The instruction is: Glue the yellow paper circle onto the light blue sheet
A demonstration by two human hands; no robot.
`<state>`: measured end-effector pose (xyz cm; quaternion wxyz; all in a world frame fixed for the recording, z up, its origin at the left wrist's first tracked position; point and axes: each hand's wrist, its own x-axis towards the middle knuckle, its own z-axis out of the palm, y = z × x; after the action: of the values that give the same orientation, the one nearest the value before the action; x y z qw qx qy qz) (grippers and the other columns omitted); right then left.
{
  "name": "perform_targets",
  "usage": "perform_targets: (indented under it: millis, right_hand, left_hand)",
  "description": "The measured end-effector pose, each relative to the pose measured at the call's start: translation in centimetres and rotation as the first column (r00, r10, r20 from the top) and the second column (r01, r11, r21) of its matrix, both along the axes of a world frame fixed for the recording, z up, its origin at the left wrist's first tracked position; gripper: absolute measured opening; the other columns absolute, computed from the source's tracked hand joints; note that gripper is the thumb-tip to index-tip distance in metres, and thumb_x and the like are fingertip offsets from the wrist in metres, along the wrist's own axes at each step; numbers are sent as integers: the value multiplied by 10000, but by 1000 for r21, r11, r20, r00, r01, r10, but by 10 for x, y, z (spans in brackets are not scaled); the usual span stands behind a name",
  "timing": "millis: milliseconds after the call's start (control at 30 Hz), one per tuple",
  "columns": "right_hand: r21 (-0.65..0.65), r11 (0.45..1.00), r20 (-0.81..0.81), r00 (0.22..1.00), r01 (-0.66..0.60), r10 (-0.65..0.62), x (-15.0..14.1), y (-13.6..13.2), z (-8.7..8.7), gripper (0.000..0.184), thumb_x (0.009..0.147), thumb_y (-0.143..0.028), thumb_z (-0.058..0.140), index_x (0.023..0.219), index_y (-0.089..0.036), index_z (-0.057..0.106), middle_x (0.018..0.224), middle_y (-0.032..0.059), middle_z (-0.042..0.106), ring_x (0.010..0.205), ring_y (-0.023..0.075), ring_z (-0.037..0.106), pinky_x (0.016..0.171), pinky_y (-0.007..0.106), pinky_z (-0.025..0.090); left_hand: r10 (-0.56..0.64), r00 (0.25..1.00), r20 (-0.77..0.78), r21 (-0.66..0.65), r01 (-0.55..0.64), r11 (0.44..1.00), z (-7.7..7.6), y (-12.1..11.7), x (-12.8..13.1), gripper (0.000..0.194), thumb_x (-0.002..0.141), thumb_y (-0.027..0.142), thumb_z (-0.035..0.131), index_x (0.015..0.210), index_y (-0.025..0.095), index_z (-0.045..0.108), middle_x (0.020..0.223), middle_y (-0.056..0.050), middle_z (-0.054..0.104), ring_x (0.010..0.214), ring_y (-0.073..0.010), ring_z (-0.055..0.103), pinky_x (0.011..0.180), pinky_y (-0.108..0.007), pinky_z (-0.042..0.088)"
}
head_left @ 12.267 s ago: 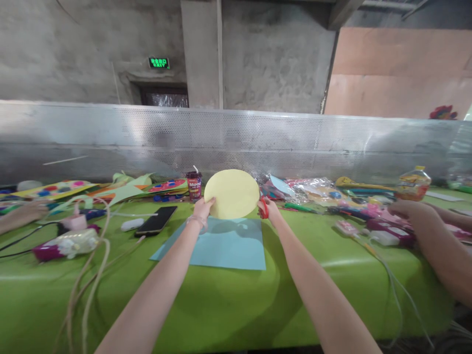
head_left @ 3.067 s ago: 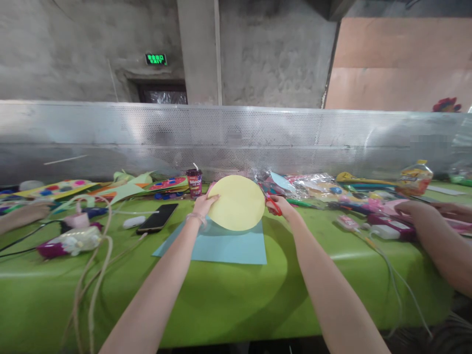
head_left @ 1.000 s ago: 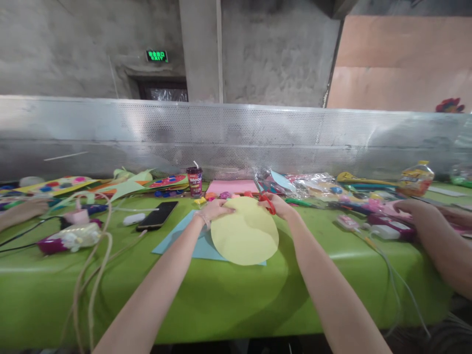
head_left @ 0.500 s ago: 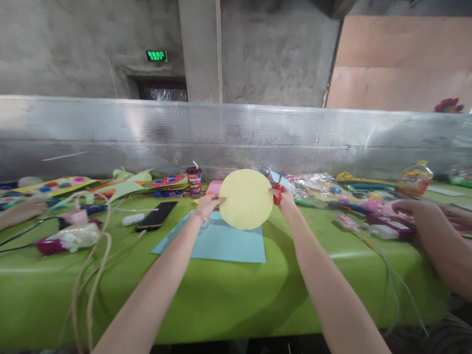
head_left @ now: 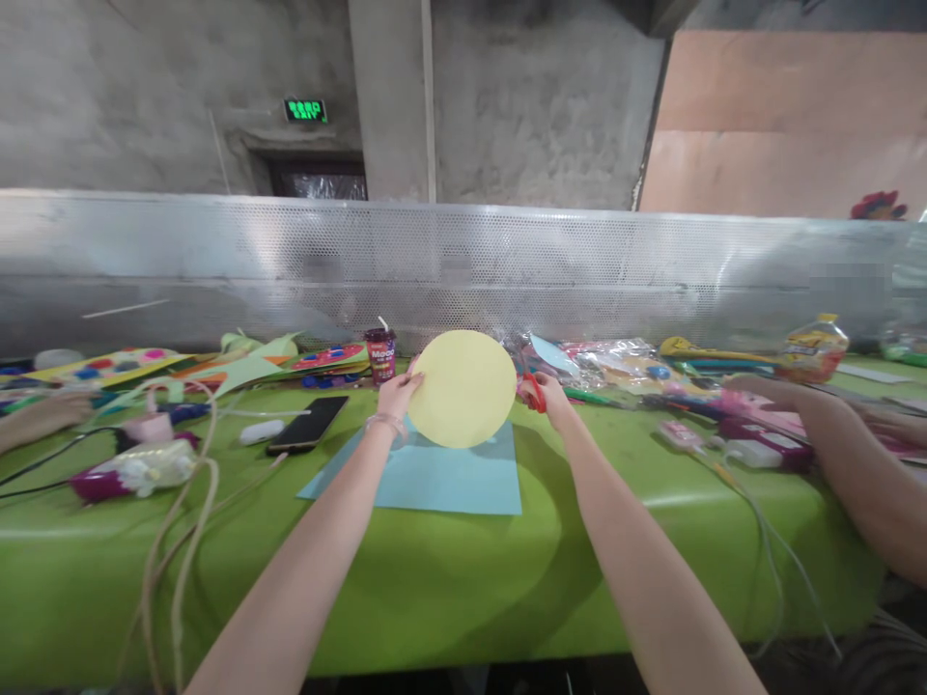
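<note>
A round disc of yellow paper (head_left: pixel 463 389) is held up in front of me, its face toward the camera. My left hand (head_left: pixel 398 394) pinches its left edge. In my right hand (head_left: pixel 548 396) is a pair of scissors with red handles (head_left: pixel 535 393), close to the disc's right edge; whether the blades touch the paper is too blurred to tell. Below the disc, a light blue sheet of paper (head_left: pixel 445 483) lies on the green tablecloth (head_left: pixel 463 589). The disc hides part of that sheet.
Behind my left hand stands a dark drink cup (head_left: pixel 380 355) with a straw. Left of the sheet are a phone (head_left: pixel 308 426), a white case (head_left: pixel 262 431) and cables (head_left: pixel 210 521). Another person's arm (head_left: pixel 855 444) rests at the right, near a juice bottle (head_left: pixel 816 349). Another hand (head_left: pixel 50 417) is far left.
The yellow disc has shifted left with my left hand. My right hand has moved slightly left and down, and the scissors have turned from pointing up toward the disc's edge.
</note>
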<state>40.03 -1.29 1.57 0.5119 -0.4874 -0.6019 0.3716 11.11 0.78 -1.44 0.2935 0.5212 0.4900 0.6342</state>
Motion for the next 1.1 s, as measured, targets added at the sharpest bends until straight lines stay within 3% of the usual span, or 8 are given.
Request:
perform_targets:
  millis: [467, 1100]
  right_hand:
    - [-10, 997, 91, 992, -81, 82, -3, -2, -3, 197, 874, -310, 518, 939, -129, 567, 773, -10, 581, 565, 69, 536, 495, 211, 463]
    - [-16, 993, 162, 980, -114, 115, -5, 1, -8, 198, 871, -299, 524, 973, -133, 561, 828, 4, 586, 615, 83, 553, 532, 231, 480]
  left_hand:
    - [43, 997, 58, -11, -43, 999, 5, -5, 1, 228, 857, 325, 544, 926, 113, 589, 865, -25, 610, 729, -136, 595, 654, -300, 506]
    - [47, 996, 81, -18, -46, 999, 5, -5, 0, 222, 857, 316, 545, 944, 116, 586, 896, -35, 609, 759, -143, 594, 673, -311, 506]
